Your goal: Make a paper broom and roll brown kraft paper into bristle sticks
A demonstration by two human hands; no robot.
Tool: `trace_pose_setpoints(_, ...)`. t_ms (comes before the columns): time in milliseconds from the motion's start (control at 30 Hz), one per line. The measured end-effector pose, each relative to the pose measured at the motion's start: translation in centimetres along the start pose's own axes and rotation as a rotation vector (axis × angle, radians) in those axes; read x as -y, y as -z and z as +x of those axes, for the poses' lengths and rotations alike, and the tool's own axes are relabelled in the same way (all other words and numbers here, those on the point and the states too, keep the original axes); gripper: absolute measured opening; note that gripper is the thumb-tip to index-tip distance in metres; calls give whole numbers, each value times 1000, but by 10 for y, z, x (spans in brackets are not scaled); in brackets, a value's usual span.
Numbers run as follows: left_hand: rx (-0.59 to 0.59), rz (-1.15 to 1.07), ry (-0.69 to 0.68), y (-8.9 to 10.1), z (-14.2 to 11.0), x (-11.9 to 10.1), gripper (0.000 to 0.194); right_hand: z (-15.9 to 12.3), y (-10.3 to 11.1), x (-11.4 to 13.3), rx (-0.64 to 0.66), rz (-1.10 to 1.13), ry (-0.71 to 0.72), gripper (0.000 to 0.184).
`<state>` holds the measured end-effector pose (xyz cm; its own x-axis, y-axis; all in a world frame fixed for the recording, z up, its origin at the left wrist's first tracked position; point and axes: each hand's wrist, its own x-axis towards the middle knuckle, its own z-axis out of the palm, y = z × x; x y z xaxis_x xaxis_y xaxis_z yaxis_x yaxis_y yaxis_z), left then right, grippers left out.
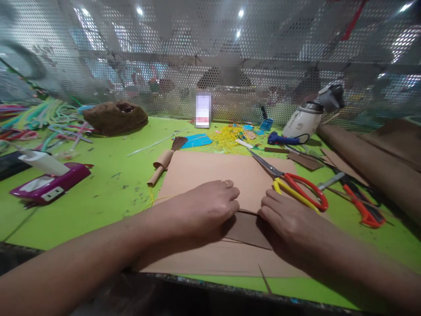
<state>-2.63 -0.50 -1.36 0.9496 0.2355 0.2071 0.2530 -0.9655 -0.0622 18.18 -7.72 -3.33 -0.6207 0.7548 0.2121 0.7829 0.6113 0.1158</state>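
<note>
Between my two hands is a small strip of dark brown paper [249,227], lying over a larger light tan sheet [210,171]. My left hand [213,204], with a ring on one finger, has its fingers curled on the strip's left end. Curled fingers of my right hand [286,213] grip the strip's right end. Scissors [296,184] with one red and one yellow handle lie beyond my right hand, their blades pointing away to the left. A rolled tan paper piece with a fringed brown end [164,162] rests at the sheet's upper left corner.
A purple power strip [51,184] with a white plug sits at left, near a brown lumpy object [115,117]. Behind the sheet are a phone [203,110] and yellow shreds [232,137]. At right are a blue glue gun [286,139], a white container [302,120] and a red-handled tool [365,210].
</note>
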Motion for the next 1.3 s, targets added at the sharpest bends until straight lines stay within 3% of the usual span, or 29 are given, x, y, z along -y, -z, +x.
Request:
trace_pose_setpoints(100, 8, -7, 14, 2, 1, 0, 13, 0, 1, 4, 8, -102, 47, 15)
trace_pose_setpoints(267, 11, -238, 121, 8, 4, 6, 17, 2, 2, 6, -9, -126, 32, 11)
trace_pose_setpoints(400, 57, -540, 363, 11, 9, 9, 41, 6, 7, 10, -74, -114, 35, 16)
trace_pose_setpoints(500, 134, -726, 497, 15, 11, 6, 47, 8, 11, 12, -130, -104, 51, 18)
trace_pose_setpoints(700, 205, -912, 551, 20, 7, -2, 45, 10, 11, 10, -265, -91, 86, 21)
trace_pose_setpoints(900, 232, -981, 612, 14, 7, 0, 39, 9, 9, 11, -315, -48, 84, 24)
trace_pose_setpoints(1033, 247, -953, 613, 12, 8, 4, 36, 7, 10, 9, -298, 111, 21, 20)
trace_pose_setpoints(1167, 185, -896, 586, 13, 6, -1, 35, 7, 19, 7, -331, 474, -239, 16)
trace_pose_setpoints(1233, 125, -846, 580, 14, 4, -7, 39, 8, 25, 7, -287, 597, -301, 21)
trace_pose_setpoints(1300, 93, -781, 566, 17, 3, -14, 42, 9, 28, 9, -210, 658, -325, 14)
